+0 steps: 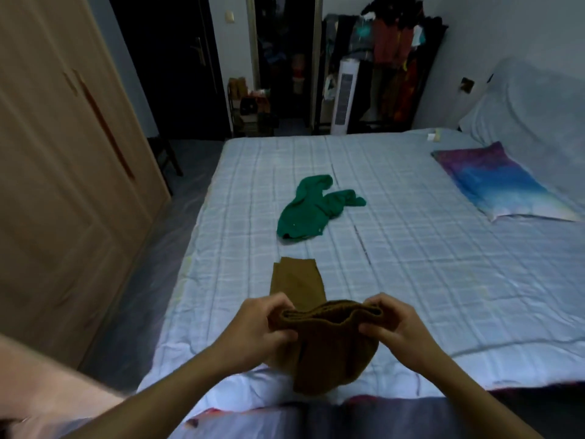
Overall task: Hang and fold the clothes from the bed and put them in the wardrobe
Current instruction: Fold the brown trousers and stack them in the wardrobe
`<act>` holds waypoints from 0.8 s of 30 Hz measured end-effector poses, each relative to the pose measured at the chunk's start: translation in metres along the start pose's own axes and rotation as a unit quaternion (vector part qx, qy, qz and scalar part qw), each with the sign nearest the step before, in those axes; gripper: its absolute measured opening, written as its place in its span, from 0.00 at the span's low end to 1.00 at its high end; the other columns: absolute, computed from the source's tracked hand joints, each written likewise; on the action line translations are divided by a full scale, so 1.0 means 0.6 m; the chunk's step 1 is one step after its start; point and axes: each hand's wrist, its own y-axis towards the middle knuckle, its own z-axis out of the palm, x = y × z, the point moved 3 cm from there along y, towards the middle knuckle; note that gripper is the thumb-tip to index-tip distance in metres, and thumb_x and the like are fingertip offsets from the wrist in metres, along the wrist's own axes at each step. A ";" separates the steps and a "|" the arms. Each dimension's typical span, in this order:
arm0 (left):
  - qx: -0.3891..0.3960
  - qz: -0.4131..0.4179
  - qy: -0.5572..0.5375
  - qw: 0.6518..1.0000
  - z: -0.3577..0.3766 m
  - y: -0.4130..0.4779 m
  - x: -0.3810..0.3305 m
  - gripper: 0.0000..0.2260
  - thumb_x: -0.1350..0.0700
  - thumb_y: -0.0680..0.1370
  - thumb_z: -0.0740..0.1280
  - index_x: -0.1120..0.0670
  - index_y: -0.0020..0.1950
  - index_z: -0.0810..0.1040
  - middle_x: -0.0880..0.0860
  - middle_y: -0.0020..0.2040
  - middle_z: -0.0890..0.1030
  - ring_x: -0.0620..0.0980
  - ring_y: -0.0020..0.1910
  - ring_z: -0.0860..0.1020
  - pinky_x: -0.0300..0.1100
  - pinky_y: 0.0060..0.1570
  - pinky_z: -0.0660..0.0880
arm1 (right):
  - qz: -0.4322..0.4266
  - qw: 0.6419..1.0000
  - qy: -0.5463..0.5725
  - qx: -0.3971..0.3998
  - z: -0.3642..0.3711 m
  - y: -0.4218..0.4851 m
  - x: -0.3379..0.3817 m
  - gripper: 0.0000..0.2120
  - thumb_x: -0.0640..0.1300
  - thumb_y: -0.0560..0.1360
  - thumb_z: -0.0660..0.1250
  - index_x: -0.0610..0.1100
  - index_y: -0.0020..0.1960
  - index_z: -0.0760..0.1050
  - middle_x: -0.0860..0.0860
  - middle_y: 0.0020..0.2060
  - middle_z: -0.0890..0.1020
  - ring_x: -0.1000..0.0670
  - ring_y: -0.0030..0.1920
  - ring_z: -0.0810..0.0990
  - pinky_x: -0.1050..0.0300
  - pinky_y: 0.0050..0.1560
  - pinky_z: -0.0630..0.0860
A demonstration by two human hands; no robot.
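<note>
A brown garment [329,350] lies on the near part of the bed [427,264], its far end stretched flat toward the bed's middle. My left hand [262,324] grips the left side of its thick knitted waistband, and my right hand [389,321] pinches the right side, lifting that edge off the bedcover. A crumpled green garment [313,207] lies further back in the middle of the bed, apart from both hands. The wooden wardrobe [63,172] stands at the left with its doors closed.
A multicoloured pillow [497,182] lies at the bed's right side. Beyond the bed stand a loaded clothes rack [399,58], a white tower fan [343,99] and a dark door [177,61]. A strip of floor [152,280] runs between bed and wardrobe.
</note>
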 end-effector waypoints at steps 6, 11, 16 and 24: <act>0.005 -0.010 -0.007 1.000 0.011 -0.090 0.049 0.09 0.56 0.68 0.74 0.49 0.44 0.78 0.46 0.38 0.82 0.47 0.39 0.81 0.52 0.43 0.77 | 0.028 0.999 -0.032 0.002 0.074 -0.063 -0.008 0.10 0.30 0.70 0.74 0.38 0.47 0.78 0.41 0.39 0.81 0.48 0.40 0.81 0.56 0.41 0.78; -0.010 -0.006 -0.010 1.000 0.002 -0.112 0.057 0.08 0.55 0.68 0.74 0.49 0.44 0.78 0.46 0.38 0.82 0.47 0.39 0.80 0.50 0.43 0.77 | 0.019 0.998 -0.051 -0.018 0.096 -0.067 -0.003 0.09 0.33 0.71 0.74 0.41 0.48 0.79 0.45 0.41 0.82 0.47 0.42 0.83 0.56 0.42 0.80; -0.033 -0.007 -0.002 0.999 -0.009 -0.080 0.064 0.08 0.57 0.70 0.75 0.49 0.44 0.79 0.46 0.37 0.82 0.47 0.38 0.79 0.45 0.41 0.76 | 0.032 0.998 -0.049 -0.031 0.090 -0.033 -0.009 0.08 0.36 0.71 0.75 0.42 0.49 0.80 0.46 0.41 0.83 0.48 0.42 0.83 0.57 0.41 0.79; -0.043 -0.061 -0.015 0.997 -0.017 0.075 0.113 0.08 0.61 0.71 0.76 0.49 0.44 0.81 0.45 0.37 0.82 0.46 0.38 0.80 0.34 0.37 0.73 | 0.068 0.996 -0.002 -0.055 0.046 0.110 -0.086 0.08 0.36 0.71 0.75 0.42 0.49 0.80 0.47 0.42 0.84 0.47 0.47 0.84 0.55 0.44 0.80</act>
